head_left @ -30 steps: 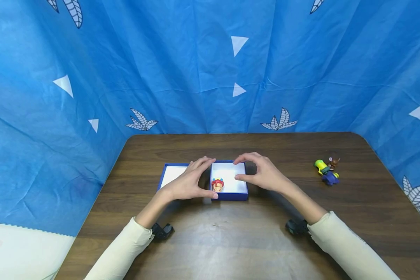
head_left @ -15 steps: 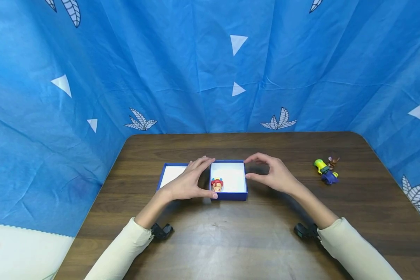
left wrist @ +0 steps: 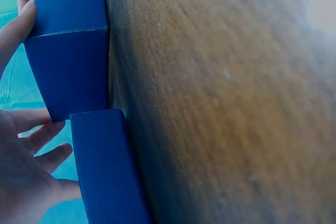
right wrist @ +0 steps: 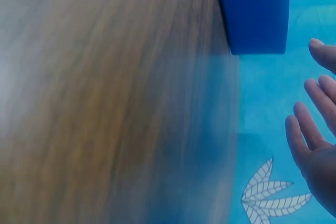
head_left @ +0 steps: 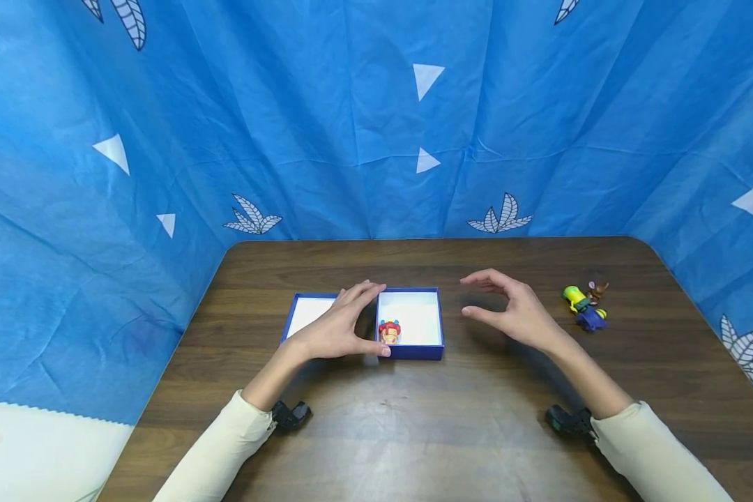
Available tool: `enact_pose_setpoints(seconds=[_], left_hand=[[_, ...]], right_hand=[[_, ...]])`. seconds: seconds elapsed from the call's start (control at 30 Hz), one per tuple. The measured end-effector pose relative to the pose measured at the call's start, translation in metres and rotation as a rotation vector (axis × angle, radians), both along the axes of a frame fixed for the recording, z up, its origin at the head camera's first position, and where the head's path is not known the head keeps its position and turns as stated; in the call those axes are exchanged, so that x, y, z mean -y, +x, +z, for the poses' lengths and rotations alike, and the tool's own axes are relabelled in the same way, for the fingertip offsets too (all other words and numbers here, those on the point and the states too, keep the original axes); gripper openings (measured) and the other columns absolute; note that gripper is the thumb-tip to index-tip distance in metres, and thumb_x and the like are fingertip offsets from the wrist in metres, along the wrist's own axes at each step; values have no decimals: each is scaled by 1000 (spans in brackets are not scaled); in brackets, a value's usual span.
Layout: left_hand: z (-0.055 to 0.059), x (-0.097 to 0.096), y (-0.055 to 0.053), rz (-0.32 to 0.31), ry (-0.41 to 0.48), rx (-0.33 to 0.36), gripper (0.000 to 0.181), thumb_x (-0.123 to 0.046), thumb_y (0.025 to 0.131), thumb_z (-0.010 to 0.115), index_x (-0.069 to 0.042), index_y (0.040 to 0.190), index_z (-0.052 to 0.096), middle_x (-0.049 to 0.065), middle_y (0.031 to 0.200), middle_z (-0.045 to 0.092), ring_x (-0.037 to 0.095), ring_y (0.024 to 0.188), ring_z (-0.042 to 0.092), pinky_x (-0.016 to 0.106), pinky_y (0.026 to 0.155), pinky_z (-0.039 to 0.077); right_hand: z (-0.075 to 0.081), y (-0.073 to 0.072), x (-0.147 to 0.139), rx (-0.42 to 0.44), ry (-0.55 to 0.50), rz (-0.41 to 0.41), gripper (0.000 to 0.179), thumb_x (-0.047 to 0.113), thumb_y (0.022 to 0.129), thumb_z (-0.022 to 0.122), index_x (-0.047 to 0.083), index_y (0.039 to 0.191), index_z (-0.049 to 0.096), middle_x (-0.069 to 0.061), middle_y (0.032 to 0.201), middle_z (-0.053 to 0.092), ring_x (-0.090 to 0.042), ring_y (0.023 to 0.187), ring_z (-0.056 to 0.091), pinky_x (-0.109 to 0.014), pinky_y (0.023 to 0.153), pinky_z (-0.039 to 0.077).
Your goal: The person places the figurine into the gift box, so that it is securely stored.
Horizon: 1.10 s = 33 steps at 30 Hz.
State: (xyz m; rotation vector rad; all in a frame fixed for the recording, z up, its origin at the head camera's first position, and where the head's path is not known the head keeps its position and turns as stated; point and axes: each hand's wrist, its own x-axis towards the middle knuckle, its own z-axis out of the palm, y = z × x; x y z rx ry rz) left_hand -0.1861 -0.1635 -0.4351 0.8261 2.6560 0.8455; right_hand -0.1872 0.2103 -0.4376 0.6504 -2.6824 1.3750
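Note:
A blue box [head_left: 411, 319] with a white inside stands open on the table. A small toy figure [head_left: 390, 332] in red lies in its front left corner. My left hand [head_left: 339, 328] grips the box by its left side, thumb at the front corner and fingers at the back. In the left wrist view the thumb [left wrist: 16, 32] touches the blue box wall [left wrist: 71, 66]. To the right of the box, my right hand [head_left: 514, 310] hovers above the table with fingers relaxed and holds nothing. The right wrist view shows its spread fingers [right wrist: 315, 124] apart from the box.
A second blue-edged white tray, like the box's lid [head_left: 307, 310], lies left of the box, partly behind my left hand. Several small toy figures [head_left: 586, 307] in yellow-green, purple and brown lie together at the right. A blue curtain [head_left: 364, 125] hangs behind the wooden table [head_left: 383, 432].
My right hand has moved right, from over the box's right part out past its edge. The left hand, the box and the toy figure in it stay in place.

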Motion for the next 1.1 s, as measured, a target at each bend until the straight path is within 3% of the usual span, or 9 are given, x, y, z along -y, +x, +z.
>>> enact_pose_setpoints(seconds=[0.17,0.23,0.3,0.4,0.47,0.6,0.73,0.9,1.1], left_hand=[[1,0,0,2,-7,1,117,-64,82,88,-24,173,25,13,180,23,30,170,17,67,136,6],[1,0,0,3,-9,3,118,-64,82,88,-25,173,24,13,180,23,29,171,16,66,136,5],[0,0,0,3,-4,1,118,-63,82,88,-23,173,25,13,180,23,30,171,16,66,136,5],[0,1,0,4,-1,1,118,-63,82,88,-22,173,26,13,180,23,30,171,16,67,136,5],[0,1,0,4,1,1,118,-63,82,88,-22,173,26,13,180,23,30,171,15,67,136,5],[0,0,0,4,5,2,117,-62,82,88,-22,173,26,13,180,23,30,171,15,68,136,5],[0,0,0,7,3,3,118,-62,82,89,-21,173,26,13,180,23,30,171,15,67,136,5],[1,0,0,7,-1,5,118,-62,81,89,-21,173,26,13,179,23,30,171,16,66,136,5],[1,0,0,10,-3,5,118,-62,81,89,-21,172,26,14,179,24,31,171,16,67,136,5]], right_hand=[[0,2,-12,-20,5,-28,47,25,95,86,21,138,67,-6,141,71,-37,133,64,-64,113,50],[0,3,-17,-34,16,-44,47,25,95,86,23,138,67,-4,140,71,-27,132,65,-51,114,53],[-1,3,-20,-38,21,-54,47,25,95,85,24,138,67,-2,140,71,-25,131,65,-49,113,54],[-2,2,-24,-34,22,-56,46,25,96,85,23,138,67,-4,140,71,-29,132,65,-50,114,54],[-3,2,-26,-28,21,-58,46,25,96,84,22,138,67,-5,140,71,-38,132,65,-59,112,52],[-5,3,-31,-34,33,-73,46,25,95,85,23,138,67,-4,139,71,-34,131,65,-36,113,54],[-6,4,-36,-35,21,-77,47,24,95,85,23,138,67,-5,139,72,-14,129,65,-13,108,48],[-7,5,-43,-31,-13,-68,46,19,95,85,19,138,67,-12,138,71,14,122,57,-11,107,47],[-9,7,-51,-5,-35,-96,46,18,95,85,19,137,67,-15,138,70,2,124,63,-10,106,48]])
